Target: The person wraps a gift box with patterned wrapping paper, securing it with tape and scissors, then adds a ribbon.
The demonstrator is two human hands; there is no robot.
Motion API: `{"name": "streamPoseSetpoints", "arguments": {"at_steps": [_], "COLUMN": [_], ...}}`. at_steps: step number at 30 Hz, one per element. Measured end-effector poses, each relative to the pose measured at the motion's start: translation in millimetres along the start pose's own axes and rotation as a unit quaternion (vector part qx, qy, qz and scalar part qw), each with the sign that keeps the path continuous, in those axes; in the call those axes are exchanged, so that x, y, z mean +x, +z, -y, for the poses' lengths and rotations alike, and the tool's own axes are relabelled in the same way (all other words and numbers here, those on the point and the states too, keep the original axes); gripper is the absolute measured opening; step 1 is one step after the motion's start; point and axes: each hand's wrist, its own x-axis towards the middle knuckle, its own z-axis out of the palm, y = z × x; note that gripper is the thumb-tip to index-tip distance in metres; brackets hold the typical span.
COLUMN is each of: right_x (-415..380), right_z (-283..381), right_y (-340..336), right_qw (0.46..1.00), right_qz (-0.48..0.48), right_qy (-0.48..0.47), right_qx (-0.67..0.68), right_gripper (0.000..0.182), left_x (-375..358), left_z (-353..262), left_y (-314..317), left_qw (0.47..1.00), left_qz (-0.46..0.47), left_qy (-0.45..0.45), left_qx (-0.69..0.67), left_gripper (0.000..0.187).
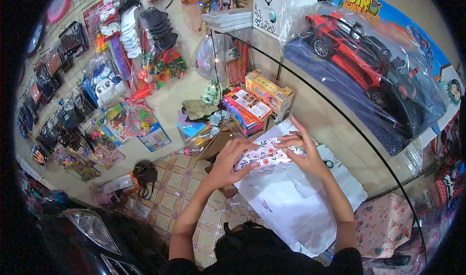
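A box wrapped in white floral paper (pixel 267 156) sits in front of me, between my two hands. My left hand (pixel 232 162) grips its left end, thumb along the near side and fingers on top. My right hand (pixel 305 151) holds the right end, thumb and bent fingers pressing on the top while another finger points up. Beneath the box lies a large white sheet of paper (pixel 291 212), hanging toward my body. A dark ring-shaped handle (pixel 329 164) shows right of my right wrist; the rest of that object is hidden.
Colourful boxes (pixel 247 109) stand just beyond the wrapped box. A glass edge (pixel 340 112) curves past on the right, with a packaged red toy car (pixel 359 61) behind it. Floral paper (pixel 386 224) lies at lower right. Hanging toys fill the left, above a motorbike (pixel 92 231).
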Motion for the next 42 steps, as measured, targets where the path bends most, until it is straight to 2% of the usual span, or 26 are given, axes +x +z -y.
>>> {"name": "streamPoseSetpoints", "arguments": {"at_steps": [3,7,10,13,16,19,22,27,31,34,35,37,40,42], "right_x": [3,2,1,0,-3,-1,2,9,2,-4,-7,-5,0,5], "right_z": [-3,15,18,29,32,55,45,36,18,8,-3,5,8,9], "right_y": [1,0,2,5,9,4,-2,-8,2,22,25,23,17,13], "right_qw": [1.000,0.983,0.982,0.987,0.982,0.987,0.995,0.978,0.960,0.953,0.955,0.928,0.904,0.901], "right_qz": [-0.015,0.045,0.048,0.010,-0.027,-0.058,-0.046,-0.003,0.002,-0.021,-0.017,-0.029,-0.030,-0.026], "right_qy": [-0.002,-0.080,-0.069,-0.045,-0.041,0.029,0.082,0.179,0.211,0.201,0.210,0.254,0.284,0.292], "right_qx": [0.003,-0.156,-0.167,-0.154,-0.183,-0.146,-0.034,0.107,0.186,0.227,0.210,0.273,0.318,0.319], "right_gripper": [0.080,0.090,0.090,0.081,0.063,0.038,0.022,0.010,0.012,0.018,0.018,0.021,0.024,0.027], "left_x": [-5,-7,-8,-8,-7,-7,-6,-4,-5,-2,-2,0,-1,0], "left_z": [-6,-8,-5,-17,-11,-10,-21,-30,-34,-50,-54,-60,-60,-58], "left_y": [11,15,15,13,18,22,27,38,34,29,27,21,5,4], "left_qw": [0.999,0.995,0.996,0.995,0.994,0.993,0.991,0.980,0.973,0.966,0.966,0.964,0.988,0.988], "left_qz": [-0.028,-0.066,-0.061,-0.063,-0.072,-0.077,-0.081,-0.125,-0.114,-0.075,-0.055,-0.015,0.069,0.086], "left_qy": [-0.022,-0.047,-0.059,-0.060,-0.057,-0.057,-0.070,-0.063,-0.105,-0.137,-0.134,-0.127,-0.101,-0.097], "left_qx": [0.019,0.059,0.039,0.058,0.055,0.066,0.079,0.143,0.170,0.208,0.215,0.233,0.099,0.089], "left_gripper": [0.034,0.030,0.029,0.028,0.027,0.027,0.025,0.022,0.024,0.028,0.030,0.034,0.038,0.039]}}
